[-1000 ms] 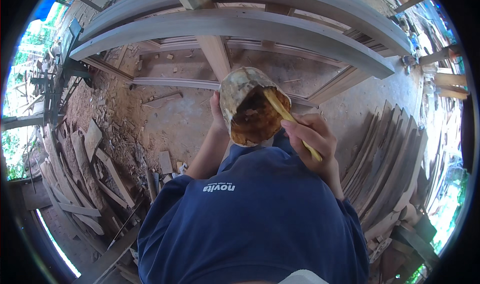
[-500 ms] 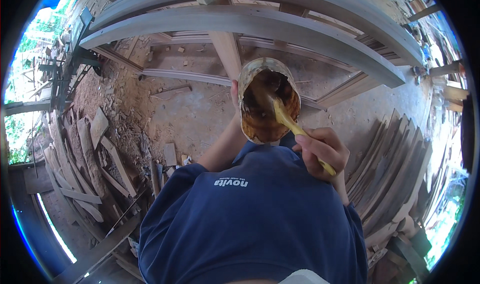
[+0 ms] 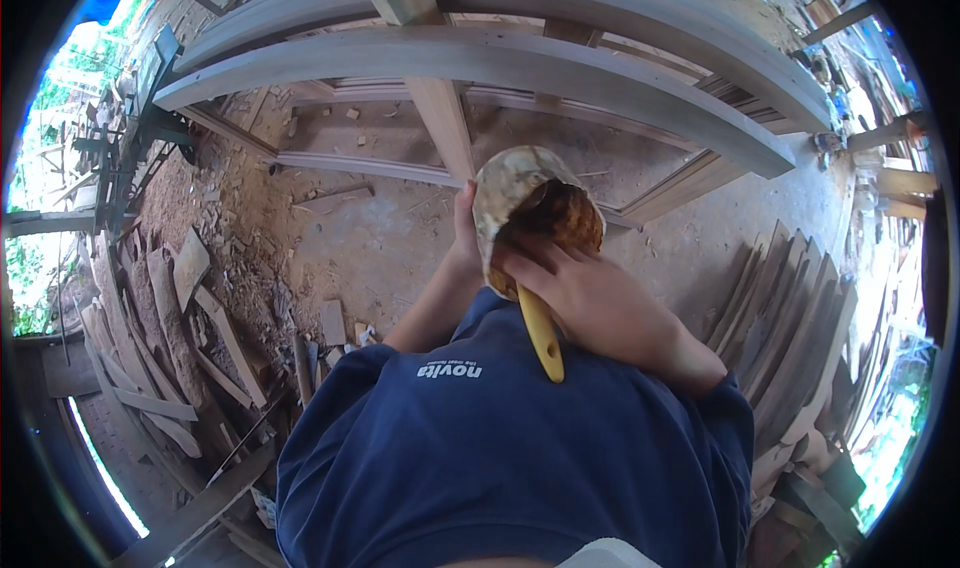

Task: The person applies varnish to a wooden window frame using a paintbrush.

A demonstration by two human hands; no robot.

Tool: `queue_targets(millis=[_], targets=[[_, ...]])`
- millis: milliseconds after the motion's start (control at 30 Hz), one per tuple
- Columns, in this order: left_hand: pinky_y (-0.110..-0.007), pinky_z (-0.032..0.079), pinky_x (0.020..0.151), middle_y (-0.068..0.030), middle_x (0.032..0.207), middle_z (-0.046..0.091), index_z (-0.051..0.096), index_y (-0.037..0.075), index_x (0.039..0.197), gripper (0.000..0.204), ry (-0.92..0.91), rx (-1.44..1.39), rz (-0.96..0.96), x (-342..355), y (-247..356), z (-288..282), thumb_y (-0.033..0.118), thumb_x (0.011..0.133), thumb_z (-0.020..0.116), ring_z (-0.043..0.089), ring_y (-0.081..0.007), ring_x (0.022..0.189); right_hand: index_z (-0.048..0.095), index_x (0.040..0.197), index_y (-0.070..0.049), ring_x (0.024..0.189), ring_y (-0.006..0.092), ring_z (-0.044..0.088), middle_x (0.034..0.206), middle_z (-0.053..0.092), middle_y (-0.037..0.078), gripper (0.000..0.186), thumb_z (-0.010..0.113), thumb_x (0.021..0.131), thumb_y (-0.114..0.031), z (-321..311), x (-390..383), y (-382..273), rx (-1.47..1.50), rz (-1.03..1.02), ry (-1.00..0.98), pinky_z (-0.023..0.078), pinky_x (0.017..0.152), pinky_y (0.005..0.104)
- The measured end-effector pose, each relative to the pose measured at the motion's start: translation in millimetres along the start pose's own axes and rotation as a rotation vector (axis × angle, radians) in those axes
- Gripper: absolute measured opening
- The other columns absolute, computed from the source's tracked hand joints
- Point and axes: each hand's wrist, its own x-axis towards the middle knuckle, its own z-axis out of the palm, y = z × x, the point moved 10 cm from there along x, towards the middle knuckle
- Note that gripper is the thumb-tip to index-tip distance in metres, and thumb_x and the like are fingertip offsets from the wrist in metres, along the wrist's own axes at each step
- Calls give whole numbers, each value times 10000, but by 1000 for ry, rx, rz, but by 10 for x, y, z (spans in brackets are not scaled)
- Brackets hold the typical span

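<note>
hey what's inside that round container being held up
A brown coating lines the inside of the container. The right hand dips a yellow-handled tool in; its working end and the bottom are hidden.

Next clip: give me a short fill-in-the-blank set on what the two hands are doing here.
1. The left hand holds up a stained ____ by its outer wall.
2. The right hand grips a tool with a ____ handle.
3. The tool's working end dips into the can, which holds a ____ liquid.

Missing words: can; yellow; brown
</note>
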Motion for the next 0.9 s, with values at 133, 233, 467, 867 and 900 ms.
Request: queue_targets(millis=[133,233,467,867,900], targets=[[-430,346,1099,-188,1360,498,409,10,1385,759,23,216,-49,-177,-26,-140,609,931,301,481,-324,1265,568,1258,-59,1168,334,536,1293,516,182,430,551,829,-36,232,29,195,222,115,-437,451,958,418],[-445,343,1097,-190,1369,491,407,5,1386,759,-37,161,-140,-274,-141,-56,607,935,306,476,-325,1271,582,1226,-60,1137,335,557,1258,546,195,411,539,818,-41,376,153,364,170,190,-516,470,912,419],[-472,340,1090,-187,1391,477,409,29,1397,743,171,32,-540,-553,-577,-406,609,937,339,470,-330,1279,671,1069,-94,982,341,625,1074,651,178,299,602,785,-156,1114,121,663,37,141,-603,485,862,401],[-468,349,1089,-180,1378,490,419,29,1390,714,198,24,-604,-744,-595,-537,584,947,351,482,-319,1267,652,1083,-79,998,345,615,1086,648,176,286,573,862,-244,1406,-6,654,329,103,-512,470,871,406],[-468,349,1089,-180,1378,490,419,29,1390,714,194,24,-603,-741,-592,-541,584,947,351,482,-319,1267,647,1082,-69,993,336,616,1074,649,175,291,568,865,-246,1353,21,655,348,113,-438,469,874,403]])
